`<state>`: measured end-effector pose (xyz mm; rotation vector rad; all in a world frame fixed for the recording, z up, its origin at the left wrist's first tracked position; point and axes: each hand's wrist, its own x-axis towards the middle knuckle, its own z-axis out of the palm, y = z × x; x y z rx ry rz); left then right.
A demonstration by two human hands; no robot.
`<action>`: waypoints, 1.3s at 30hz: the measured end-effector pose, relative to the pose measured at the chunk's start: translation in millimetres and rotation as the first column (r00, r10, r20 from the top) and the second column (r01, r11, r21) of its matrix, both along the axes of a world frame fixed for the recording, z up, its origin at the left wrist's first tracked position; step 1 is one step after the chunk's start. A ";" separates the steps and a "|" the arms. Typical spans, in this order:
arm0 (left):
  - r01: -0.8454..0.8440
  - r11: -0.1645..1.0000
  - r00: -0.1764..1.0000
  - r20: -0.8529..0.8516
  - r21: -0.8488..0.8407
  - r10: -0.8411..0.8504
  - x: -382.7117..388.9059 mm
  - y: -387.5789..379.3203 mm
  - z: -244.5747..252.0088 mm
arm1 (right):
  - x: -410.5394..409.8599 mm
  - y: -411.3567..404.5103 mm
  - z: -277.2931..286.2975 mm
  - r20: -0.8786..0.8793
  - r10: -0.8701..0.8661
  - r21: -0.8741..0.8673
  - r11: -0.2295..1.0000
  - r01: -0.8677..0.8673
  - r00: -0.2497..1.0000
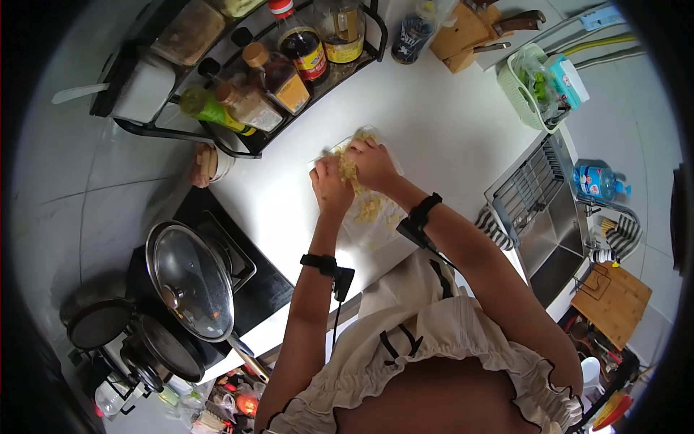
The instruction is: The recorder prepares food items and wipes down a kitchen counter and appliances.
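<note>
Small pale-yellow chopped food pieces (370, 209) lie in a clear plastic bag or sheet (352, 230) on the white countertop in front of me. On the left side of it is my left hand (332, 187), fingers bent at the bag's far part. My right hand (371, 163) lies close beside it, fingers curled over the far pieces near the bag's upper edge. Both hands touch the plastic; what the fingertips pinch is hidden under them. Black straps with small devices sit around both wrists.
A lidded pan (190, 282) rests on the black stove at left. Sauce bottles (276, 78) fill a rack at the back. A knife block (461, 38), a pale green basket (523, 89) and a sink with a dish rack (528, 182) are farther right.
</note>
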<state>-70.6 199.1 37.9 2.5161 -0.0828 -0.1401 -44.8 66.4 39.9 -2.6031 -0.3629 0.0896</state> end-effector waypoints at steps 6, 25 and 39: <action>0.052 0.996 0.997 -0.054 -0.076 -0.056 -15.4 -4.0 -4.2 | -27.4 -9.4 -7.9 -0.011 0.136 0.115 0.984 -0.134 0.991; 0.184 0.981 0.982 0.056 -0.069 -0.180 -101.6 11.5 14.5 | -136.1 -60.1 8.5 0.029 -0.001 0.164 0.986 -0.004 1.000; 0.253 0.963 0.959 0.111 0.096 -0.262 -97.9 21.8 7.3 | -155.9 -67.2 2.6 0.039 0.039 -0.142 0.989 -0.033 0.998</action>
